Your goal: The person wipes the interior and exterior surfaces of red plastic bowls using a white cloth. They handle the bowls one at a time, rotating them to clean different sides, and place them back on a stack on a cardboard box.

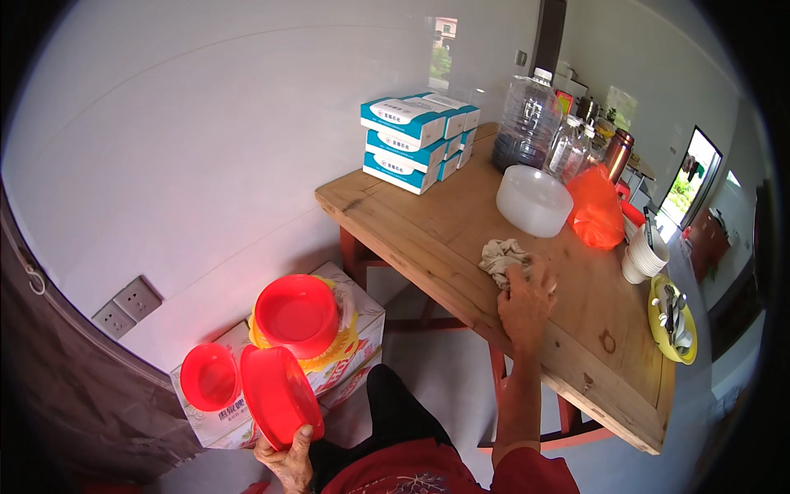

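Observation:
My left hand (288, 463) grips the rim of a red plastic basin (284, 395), tilted on its side above a cardboard box (362, 329). On that box sit another red basin (296, 309), with a yellow rim showing under it, and a smaller red bowl (209, 376). My right hand (528, 300) reaches over the wooden table (428, 239), its fingers curled over a crumpled beige cloth (504, 262) near the front edge. Beyond the cloth stands a translucent white tub (535, 200).
Stacked blue and white boxes (415, 144) stand by the wall. A large clear jug (527, 123), bottles (568, 148), an orange plastic bag (597, 210), stacked white cups (644, 255) and a yellow basket of spoons (673, 321) line the table's far and right sides.

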`<action>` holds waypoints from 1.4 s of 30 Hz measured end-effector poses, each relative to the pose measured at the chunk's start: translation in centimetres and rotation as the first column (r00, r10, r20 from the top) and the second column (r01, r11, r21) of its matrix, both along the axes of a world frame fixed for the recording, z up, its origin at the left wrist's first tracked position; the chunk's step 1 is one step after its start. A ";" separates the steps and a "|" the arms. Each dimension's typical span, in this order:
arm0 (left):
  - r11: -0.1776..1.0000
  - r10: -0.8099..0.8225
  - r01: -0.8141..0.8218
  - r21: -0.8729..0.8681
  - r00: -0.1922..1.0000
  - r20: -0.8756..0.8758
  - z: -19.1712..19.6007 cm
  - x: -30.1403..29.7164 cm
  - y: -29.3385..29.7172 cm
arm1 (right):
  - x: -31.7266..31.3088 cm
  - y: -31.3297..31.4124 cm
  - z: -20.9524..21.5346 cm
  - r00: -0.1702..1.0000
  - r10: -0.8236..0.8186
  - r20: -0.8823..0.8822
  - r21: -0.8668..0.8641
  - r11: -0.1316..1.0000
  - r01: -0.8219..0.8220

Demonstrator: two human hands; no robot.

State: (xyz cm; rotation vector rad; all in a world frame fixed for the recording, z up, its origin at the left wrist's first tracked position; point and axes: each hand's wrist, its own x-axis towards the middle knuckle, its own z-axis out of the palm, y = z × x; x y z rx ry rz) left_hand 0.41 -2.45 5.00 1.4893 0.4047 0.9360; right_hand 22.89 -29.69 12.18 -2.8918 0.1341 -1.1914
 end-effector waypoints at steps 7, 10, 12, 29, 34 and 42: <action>0.996 -0.017 0.016 -0.092 1.000 -0.005 -0.6 -0.2 0.8 | -1.9 2.3 0.2 0.668 0.723 0.177 0.778 0.313 -0.545; 0.941 -0.037 0.059 -0.332 0.997 0.072 0.1 0.7 0.8 | -3.9 7.5 0.8 0.493 0.745 0.449 0.890 -0.322 -0.323; 0.946 -0.002 0.043 -0.322 0.992 0.128 0.3 1.0 0.6 | -3.8 9.5 0.1 0.399 0.726 0.560 0.826 -0.525 -0.204; 0.962 -0.199 0.215 -0.167 0.974 0.109 0.1 2.3 -0.5 | -10.4 16.5 -3.8 0.011 0.933 0.360 0.459 -0.167 -0.873; 0.957 -0.286 0.281 -0.078 0.957 -0.058 -0.3 1.6 0.2 | -8.3 17.4 -4.0 -0.047 0.953 0.299 0.563 -0.216 -0.798; 0.881 -0.393 0.417 0.222 0.908 -0.144 0.0 1.8 0.6 | -4.9 16.4 -3.4 0.017 0.973 0.229 0.801 -0.178 -0.572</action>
